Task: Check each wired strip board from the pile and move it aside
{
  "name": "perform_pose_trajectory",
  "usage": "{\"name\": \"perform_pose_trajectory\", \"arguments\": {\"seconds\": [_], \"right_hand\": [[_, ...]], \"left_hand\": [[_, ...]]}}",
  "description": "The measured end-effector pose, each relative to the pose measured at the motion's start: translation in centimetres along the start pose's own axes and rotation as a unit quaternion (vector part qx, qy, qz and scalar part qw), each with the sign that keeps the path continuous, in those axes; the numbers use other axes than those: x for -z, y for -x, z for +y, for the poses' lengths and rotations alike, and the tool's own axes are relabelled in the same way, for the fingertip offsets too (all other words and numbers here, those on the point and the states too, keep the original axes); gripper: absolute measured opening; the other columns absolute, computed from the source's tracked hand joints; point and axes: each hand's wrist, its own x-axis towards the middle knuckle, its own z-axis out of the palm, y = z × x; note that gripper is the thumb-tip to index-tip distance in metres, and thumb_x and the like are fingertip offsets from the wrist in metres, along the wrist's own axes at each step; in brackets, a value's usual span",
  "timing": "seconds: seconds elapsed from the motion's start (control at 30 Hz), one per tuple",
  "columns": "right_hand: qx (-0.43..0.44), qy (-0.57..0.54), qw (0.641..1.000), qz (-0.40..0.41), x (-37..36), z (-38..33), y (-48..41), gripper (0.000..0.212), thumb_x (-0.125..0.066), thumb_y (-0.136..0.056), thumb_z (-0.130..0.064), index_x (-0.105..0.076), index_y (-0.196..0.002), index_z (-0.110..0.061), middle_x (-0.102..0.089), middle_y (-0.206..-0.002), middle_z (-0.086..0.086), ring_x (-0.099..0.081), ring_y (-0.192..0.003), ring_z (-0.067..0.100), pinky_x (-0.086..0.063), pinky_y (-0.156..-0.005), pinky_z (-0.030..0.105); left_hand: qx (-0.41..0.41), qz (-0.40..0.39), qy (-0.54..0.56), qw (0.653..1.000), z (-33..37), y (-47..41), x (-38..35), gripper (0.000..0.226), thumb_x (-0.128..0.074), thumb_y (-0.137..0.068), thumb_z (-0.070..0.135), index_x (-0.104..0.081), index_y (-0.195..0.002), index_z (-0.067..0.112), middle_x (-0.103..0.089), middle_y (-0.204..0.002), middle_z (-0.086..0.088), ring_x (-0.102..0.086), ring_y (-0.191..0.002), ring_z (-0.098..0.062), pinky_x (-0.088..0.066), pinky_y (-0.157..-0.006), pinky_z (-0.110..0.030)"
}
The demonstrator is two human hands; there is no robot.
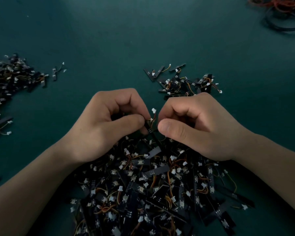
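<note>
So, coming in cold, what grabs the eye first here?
Two hands at centre: the left hand pinches a black strip board, the right hand curled beside it. Under them sprawls the big pile of wired boards; a heap lies far left, a smaller cluster beyond the right hand.

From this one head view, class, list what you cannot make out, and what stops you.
Head view throughout.
The strip board pinched by the left hand: its upper part is hidden by the fingers.
Whether the right hand grips its wire: curled fingers cover that.
The left heap: cut off by the left edge.
The cable bundle: cut off at the top right corner, blurred.
Markings on the near pile: too small, dim.
</note>
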Motion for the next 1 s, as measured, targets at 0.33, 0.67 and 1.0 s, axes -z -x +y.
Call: {"name": "perform_pose_trajectory", "arguments": {"seconds": [0.33,0.67,1.0], "right_hand": [[0.033,0.029,0.999,0.025,0.05,0.07,0.07,0.024,-0.059,-0.101,-0.03,-0.068,-0.082,-0.018,-0.056,-0.057,-0.006,-0.05,-0.048,0.015,-0.035,-0.046,0.021],[0.058,0.007,0.994,0.092,0.08,0.28,0.33,0.019,-0.061,-0.105,-0.02,-0.073,-0.093,-0.011,-0.067,-0.066,-0.004,-0.057,-0.051,0.01,-0.038,-0.051,0.013],[0.082,0.024,0.986,0.142,-0.01,0.53,0.1,0.007,-0.074,-0.096,-0.017,-0.076,-0.101,-0.02,-0.074,-0.084,-0.002,-0.066,-0.062,0.028,-0.047,-0.056,0.042]], "left_hand": [[0.01,-0.011,0.043,0.999,-0.43,0.07,-0.15,0.011,-0.062,-0.083,0.023,-0.066,-0.079,0.014,-0.075,-0.072,-0.009,-0.058,-0.06,-0.048,-0.045,-0.053,-0.055],[-0.023,-0.074,0.0,0.997,-0.59,-0.21,-0.04,0.028,-0.047,-0.09,0.032,-0.063,-0.069,0.025,-0.058,-0.067,-0.016,-0.05,-0.062,-0.038,-0.039,-0.061,-0.048],[0.019,-0.075,-0.053,0.996,0.21,-0.83,-0.1,0.036,-0.045,-0.1,0.038,-0.061,-0.073,0.021,-0.059,-0.069,0.003,-0.051,-0.066,-0.019,-0.039,-0.064,-0.034]]}}
